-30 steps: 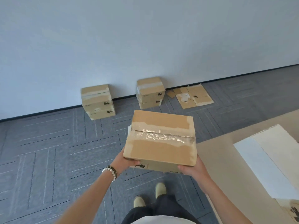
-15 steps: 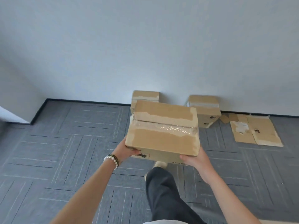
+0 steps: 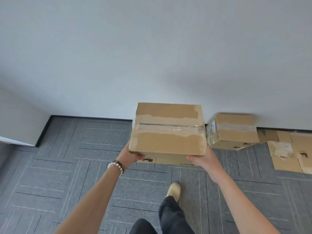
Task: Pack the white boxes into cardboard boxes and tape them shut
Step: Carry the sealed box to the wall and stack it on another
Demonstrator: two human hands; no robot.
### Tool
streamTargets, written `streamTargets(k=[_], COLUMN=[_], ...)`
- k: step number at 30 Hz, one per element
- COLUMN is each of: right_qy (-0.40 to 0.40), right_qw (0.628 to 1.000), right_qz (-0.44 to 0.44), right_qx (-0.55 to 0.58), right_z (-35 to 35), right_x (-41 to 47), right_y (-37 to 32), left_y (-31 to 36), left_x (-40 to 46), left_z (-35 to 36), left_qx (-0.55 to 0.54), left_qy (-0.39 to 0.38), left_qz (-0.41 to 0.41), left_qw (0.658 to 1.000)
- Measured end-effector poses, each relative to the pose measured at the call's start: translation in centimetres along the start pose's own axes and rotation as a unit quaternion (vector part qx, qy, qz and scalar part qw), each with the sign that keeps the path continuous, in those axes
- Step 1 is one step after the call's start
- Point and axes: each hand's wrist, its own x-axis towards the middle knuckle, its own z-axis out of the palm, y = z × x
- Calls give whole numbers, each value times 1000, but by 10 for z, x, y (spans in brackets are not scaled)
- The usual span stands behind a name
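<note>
left hand grips near-left bottom corner of taped cardboard box | right hand grips its near-right corner | box held aloft in front of the wall | second sealed box on carpet just right | since a second ago desk left view, wall nearer: carrying to stack, sealing done.

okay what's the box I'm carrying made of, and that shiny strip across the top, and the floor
Carried box: looks like brown corrugated cardboard, matte, its surface torn paler beside the seam. Shiny strip: apparently clear plastic packing tape, glossy and wrinkled. Floor: seemingly grey carpet tiles, flecked texture with thin line patterns.
</note>
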Motion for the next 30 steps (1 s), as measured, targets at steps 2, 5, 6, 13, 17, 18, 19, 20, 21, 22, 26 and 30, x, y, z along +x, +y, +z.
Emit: streamTargets(k=[2, 5, 6, 13, 17, 18, 19, 20, 21, 22, 26, 30], right_qy=[-9, -13, -10, 18, 19, 19, 19, 20, 25, 30, 46, 54], right_qw=[1000, 1000, 1000, 1000, 1000, 1000, 1000, 1000, 999, 999, 999, 998], right_qz=[3, 7, 8, 4, 3, 3, 2, 1, 3, 4, 10, 6], right_qx=[-1, 4, 4, -11, -18, -21, -23, -23, -20, -15, -11, -14], right_z=[-1, 0, 2, 16, 25, 28, 31, 34, 38, 42, 51, 56], right_x=[28, 70, 85, 180, 231, 244, 256, 268, 277, 286, 319, 353], right_y=[-13, -30, -35, -39, -17, -9, -1, 8, 17, 26, 63, 90], left_y=[15, 32, 37, 43, 25, 18, 12, 5, -1, -10, -41, -66], left_x=[28, 71, 85, 184, 239, 253, 266, 280, 291, 303, 342, 375], left_z=[-5, -14, -17, -37, -45, -47, -49, -50, -51, -51, -50, -48], left_qx=[2, 13, 13, 28, 31, 32, 35, 38, 43, 45, 51, 27], left_qy=[8, 18, 22, 39, 28, 23, 18, 14, 11, 8, 5, 18], left_qz=[-12, -16, -19, -2, -2, 2, 7, 11, 14, 16, 21, 18], left_qw=[1000, 1000, 999, 999, 999, 999, 999, 999, 999, 999, 998, 999])
